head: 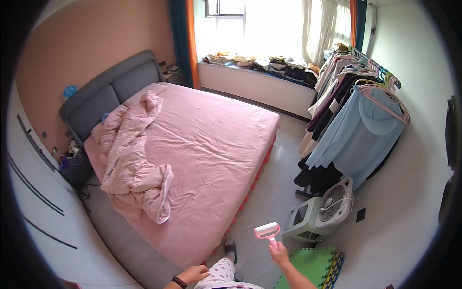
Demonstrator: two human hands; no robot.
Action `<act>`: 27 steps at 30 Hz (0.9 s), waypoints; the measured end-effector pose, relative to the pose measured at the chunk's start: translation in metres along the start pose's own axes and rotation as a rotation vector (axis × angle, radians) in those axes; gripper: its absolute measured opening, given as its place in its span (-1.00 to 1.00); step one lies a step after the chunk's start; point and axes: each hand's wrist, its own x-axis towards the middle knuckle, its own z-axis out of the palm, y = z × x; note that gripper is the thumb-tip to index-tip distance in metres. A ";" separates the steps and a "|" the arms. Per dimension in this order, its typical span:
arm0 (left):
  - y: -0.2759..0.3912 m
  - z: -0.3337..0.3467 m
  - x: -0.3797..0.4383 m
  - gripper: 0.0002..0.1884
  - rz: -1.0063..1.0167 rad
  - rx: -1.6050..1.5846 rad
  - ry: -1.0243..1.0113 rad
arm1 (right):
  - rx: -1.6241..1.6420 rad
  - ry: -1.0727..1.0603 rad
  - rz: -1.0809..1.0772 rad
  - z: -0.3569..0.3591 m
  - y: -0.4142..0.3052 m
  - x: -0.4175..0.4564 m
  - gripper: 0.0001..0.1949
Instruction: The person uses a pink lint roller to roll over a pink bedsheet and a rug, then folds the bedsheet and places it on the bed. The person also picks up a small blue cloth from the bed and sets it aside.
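A lint roller (267,230) with a pink frame and a white roll is upright in my right hand (279,253), whose fingers wrap its pink handle. My left hand (196,274), with dark beads at the wrist, rests at my polka-dot clothing (221,271); whether its fingers hold anything cannot be told. Ahead and to the left stands a bed with a wrinkled pink sheet (209,144). A bunched pink quilt (133,155) lies along its left side, near the grey padded headboard (97,97).
On the right, a rack of hung clothes (361,123) stands above a white box fan (334,204) and a pale plastic stool (305,216). Green foam mats (306,265) lie at lower right. Folded clothes (278,67) cover the window ledge. Grey tiled floor (263,195) runs beside the bed.
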 end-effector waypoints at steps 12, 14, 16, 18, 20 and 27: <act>0.098 -0.139 0.308 -0.58 0.151 -0.152 0.056 | -0.131 -0.212 0.307 -0.072 -0.031 0.209 -0.71; 0.108 -0.147 0.340 -0.55 0.182 -0.133 0.149 | -0.123 -0.228 0.347 -0.073 -0.029 0.269 -0.73; 0.117 -0.158 0.374 -0.53 0.190 -0.112 0.202 | -0.165 -0.219 0.353 -0.067 -0.035 0.334 -0.68; 0.127 -0.174 0.400 -0.49 0.128 -0.133 0.167 | -0.232 -0.214 0.343 -0.048 -0.055 0.398 -0.67; 0.109 -0.182 0.438 -0.47 0.083 -0.222 0.265 | -0.178 -0.318 0.231 -0.014 -0.060 0.481 -0.70; 0.081 -0.218 0.566 -0.34 -0.345 -0.197 0.568 | -0.276 -0.448 -0.420 0.224 -0.217 0.743 -0.59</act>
